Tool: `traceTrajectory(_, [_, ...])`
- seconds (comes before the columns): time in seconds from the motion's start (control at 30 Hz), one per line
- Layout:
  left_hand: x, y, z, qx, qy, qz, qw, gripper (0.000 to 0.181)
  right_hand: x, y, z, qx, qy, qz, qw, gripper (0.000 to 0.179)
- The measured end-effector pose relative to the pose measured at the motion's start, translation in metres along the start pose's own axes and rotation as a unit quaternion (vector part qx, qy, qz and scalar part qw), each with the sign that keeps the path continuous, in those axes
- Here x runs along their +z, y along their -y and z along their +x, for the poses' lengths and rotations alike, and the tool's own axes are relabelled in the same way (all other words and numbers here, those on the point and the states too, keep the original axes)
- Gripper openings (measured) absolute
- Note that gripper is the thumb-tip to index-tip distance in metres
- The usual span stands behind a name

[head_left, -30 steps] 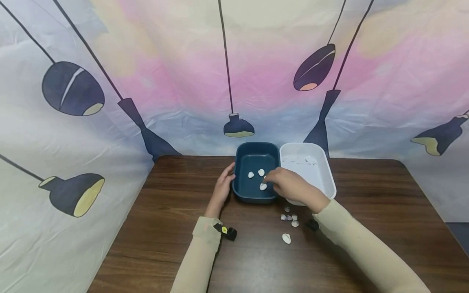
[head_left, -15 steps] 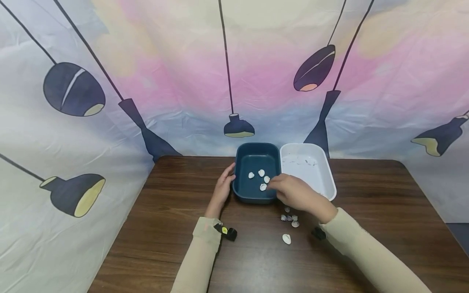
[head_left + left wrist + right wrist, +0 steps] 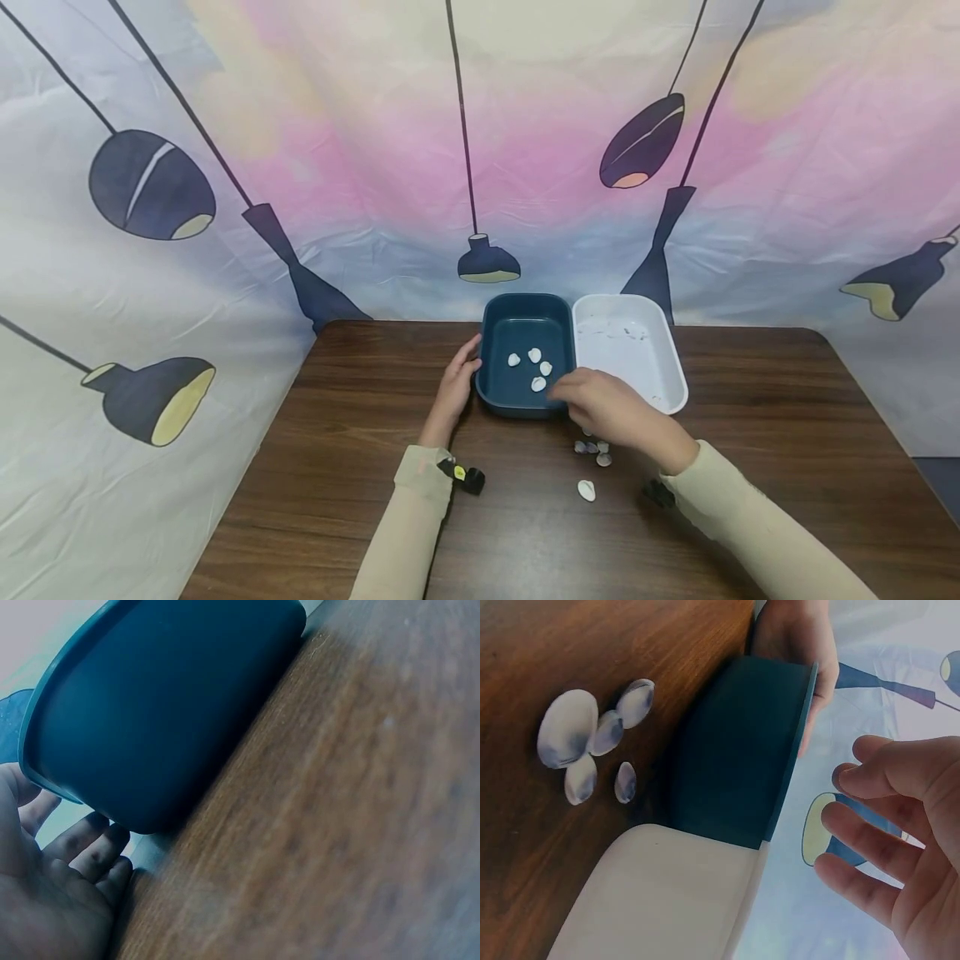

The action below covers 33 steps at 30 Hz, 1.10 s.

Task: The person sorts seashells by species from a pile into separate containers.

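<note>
My left hand (image 3: 453,387) rests against the left side of a dark teal tray (image 3: 525,329); in the left wrist view its extended fingers (image 3: 79,844) touch the tray's end wall. Several small white seashells (image 3: 535,355) lie on the tray's floor. Over the tray's near right corner hovers my right hand (image 3: 603,404), fingers loosely bent. From the right wrist that hand (image 3: 907,832) shows nothing between thumb and fingertips. Just in front of the trays, a cluster of purple-tinged seashells (image 3: 609,733) lies on the table, partly below the right hand in the head view.
A white tray (image 3: 626,354) stands directly against the teal one on its right, with small dark specks inside. A larger white seashell (image 3: 586,491) lies alone nearer me on the wooden table (image 3: 337,483). Behind the table hangs a cloth (image 3: 360,150) printed with lamps.
My right hand has drawn back from the middle of the teal tray toward its near right corner, uncovering a seashell there. The left hand stays in place.
</note>
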<state>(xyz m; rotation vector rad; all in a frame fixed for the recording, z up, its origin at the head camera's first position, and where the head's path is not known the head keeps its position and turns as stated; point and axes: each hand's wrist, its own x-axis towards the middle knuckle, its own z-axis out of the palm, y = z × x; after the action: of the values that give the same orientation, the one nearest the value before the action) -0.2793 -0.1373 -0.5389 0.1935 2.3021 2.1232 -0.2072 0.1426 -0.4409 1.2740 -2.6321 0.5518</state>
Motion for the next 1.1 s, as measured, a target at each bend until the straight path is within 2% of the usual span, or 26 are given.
traceTrajectory(0.67, [0.000, 0.002, 0.000, -0.002, -0.010, 0.015, 0.9998, 0.052, 0.011, 0.008, -0.016, 0.010, 0.018, 0.023, 0.9995, 0.033])
traceTrajectory(0.9, [0.000, 0.002, 0.000, -0.002, -0.005, 0.003, 1.0000, 0.052, 0.013, 0.012, -0.021, 0.007, 0.021, 0.016, 0.9996, 0.031])
traceTrajectory(1.1, [0.000, 0.000, -0.001, -0.005, -0.006, 0.003, 1.0000, 0.051, 0.017, 0.011, -0.029, 0.025, 0.041, 0.033, 0.9983, 0.031])
